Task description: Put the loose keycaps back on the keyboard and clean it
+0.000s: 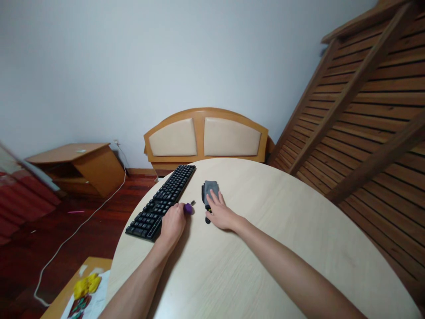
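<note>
Tabletop (265, 199): one, pale, round-edged, spanning lower centre to lower right. Bottom left of frame: one yellow item (86, 285) beside a white sheet (100, 296). I count two hands. Left hand (173, 220), below and left of centre, is closed around one purple item (188, 208), metallic tip toward upper right. Right hand (222, 213), just below centre, is open, fingers spread on one grey flat item (211, 185); black parts (207, 219) show near it, partly covered, identity unclear to me. One keyboard (166, 192), black, slants left of centre. Farther: one headboard (200, 133) mid-frame, two pale panels (172, 138); one cabinet (106, 170) left; one slatted wooden screen (365, 119) right.
</note>
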{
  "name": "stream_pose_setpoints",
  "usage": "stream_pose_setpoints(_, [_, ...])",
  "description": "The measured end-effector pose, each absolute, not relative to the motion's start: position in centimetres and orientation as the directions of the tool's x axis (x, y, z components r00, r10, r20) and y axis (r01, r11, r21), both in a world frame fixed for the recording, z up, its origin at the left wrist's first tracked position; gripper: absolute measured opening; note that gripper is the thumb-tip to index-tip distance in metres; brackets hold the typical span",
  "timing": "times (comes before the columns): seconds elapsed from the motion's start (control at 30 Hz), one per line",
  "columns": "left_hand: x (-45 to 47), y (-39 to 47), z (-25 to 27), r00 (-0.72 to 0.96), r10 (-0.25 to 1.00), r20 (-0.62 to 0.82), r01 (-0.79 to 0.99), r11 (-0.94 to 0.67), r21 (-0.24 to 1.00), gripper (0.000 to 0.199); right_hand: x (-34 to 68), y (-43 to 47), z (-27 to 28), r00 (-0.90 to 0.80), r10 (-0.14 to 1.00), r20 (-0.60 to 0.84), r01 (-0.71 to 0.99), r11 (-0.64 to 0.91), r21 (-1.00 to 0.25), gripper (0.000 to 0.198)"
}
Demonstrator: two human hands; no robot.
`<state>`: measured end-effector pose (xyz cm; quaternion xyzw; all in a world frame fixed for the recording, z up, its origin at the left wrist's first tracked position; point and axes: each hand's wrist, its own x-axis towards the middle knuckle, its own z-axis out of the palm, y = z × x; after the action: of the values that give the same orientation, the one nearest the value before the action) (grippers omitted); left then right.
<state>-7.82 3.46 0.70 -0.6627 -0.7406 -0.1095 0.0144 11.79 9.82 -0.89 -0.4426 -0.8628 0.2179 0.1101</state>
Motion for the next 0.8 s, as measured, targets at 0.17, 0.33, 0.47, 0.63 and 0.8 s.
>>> stream_pose_setpoints(0.17, [-8.5, 3.5, 1.3, -0.200, 0.964, 0.174, 0.970, 0.170, 0.174, 0.028, 5.7, 14.7, -1.5, -0.590, 0.806, 0.038, 0.680, 0.522, -0.515, 0.076])
stream_pose_setpoints(0.33, [-9.1, 3.7, 1.7, -0.230, 0.937, 0.264, 0.949, 0.155, 0.274, 0.036, 2.7, 17.2, -2.4, -0.545, 0.836, 0.064, 0.654, 0.471, -0.592, 0.074])
stream_pose_setpoints(0.47, [-9.4, 3.9, 1.5, -0.225, 0.917, 0.329, 0.940, 0.116, 0.321, 0.038, 5.2, 17.1, -2.9, -0.531, 0.840, 0.109, 0.607, 0.467, -0.643, 0.068])
stream_pose_setpoints(0.63, [-8.4, 5.7, 2.2, -0.199, 0.921, 0.334, 0.947, 0.093, 0.307, 0.035, 13.9, 14.6, -3.1, -0.553, 0.814, 0.178, 0.560, 0.522, -0.644, 0.058])
stream_pose_setpoints(0.8, [-6.4, 10.7, 3.9, -0.207, 0.930, 0.304, 0.944, 0.108, 0.312, 0.035, 22.6, 11.5, -3.8, -0.527, 0.829, 0.187, 0.641, 0.532, -0.553, 0.050])
